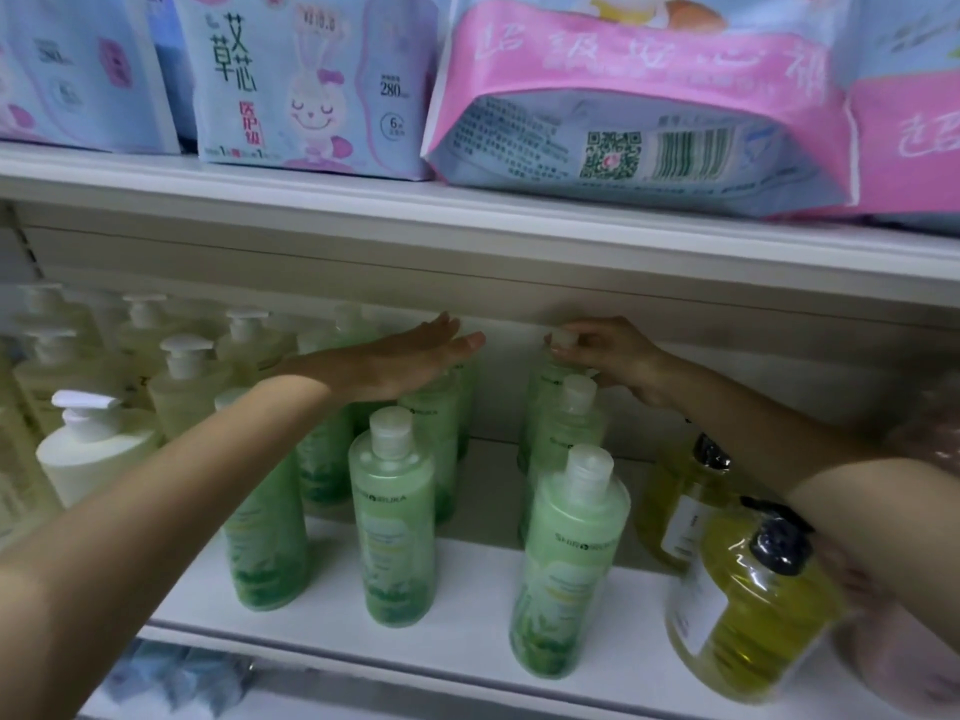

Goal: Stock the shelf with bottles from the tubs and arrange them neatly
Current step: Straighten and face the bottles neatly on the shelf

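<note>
Several green bottles with pale flip caps stand in rows on the white shelf (467,631). My left hand (410,356) reaches in flat, fingers straight, lying over the tops of the bottles at the back of the left rows. My right hand (608,356) pinches the white cap of the rearmost green bottle (545,392) in the right row, deep under the upper shelf. In front of it stand a second green bottle (566,439) and a third (566,569). Another green bottle (392,517) stands at the front of the middle row.
White pump bottles (93,449) fill the shelf's left side. Two yellow bottles with black caps (748,610) stand at the right, under my right forearm. The upper shelf (467,220) hangs low over the bottles and carries soft packs (639,96).
</note>
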`<action>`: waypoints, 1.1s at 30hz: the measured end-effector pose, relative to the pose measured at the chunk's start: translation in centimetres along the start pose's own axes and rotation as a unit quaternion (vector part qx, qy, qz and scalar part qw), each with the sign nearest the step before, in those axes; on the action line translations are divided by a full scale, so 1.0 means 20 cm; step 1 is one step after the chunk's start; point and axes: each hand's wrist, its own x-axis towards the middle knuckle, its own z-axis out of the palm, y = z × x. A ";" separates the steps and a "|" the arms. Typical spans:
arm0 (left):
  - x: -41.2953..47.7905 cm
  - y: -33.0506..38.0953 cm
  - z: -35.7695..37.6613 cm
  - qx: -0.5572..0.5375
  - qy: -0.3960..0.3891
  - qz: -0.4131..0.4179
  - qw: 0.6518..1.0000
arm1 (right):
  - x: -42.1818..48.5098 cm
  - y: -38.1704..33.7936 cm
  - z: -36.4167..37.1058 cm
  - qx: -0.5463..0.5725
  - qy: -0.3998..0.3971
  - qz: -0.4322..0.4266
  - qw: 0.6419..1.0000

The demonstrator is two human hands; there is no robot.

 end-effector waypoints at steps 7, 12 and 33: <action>0.00 0.03 0.01 -0.052 0.017 0.017 0.998 | 0.03 0.00 0.00 -0.005 -0.010 -0.006 1.000; -0.02 0.05 0.01 -0.053 0.020 0.015 0.998 | 0.05 0.02 -0.03 -0.010 -0.026 -0.010 1.000; -0.15 0.09 -0.05 -0.039 0.077 0.048 0.995 | -0.17 -0.12 -0.14 -0.061 -0.011 0.019 0.998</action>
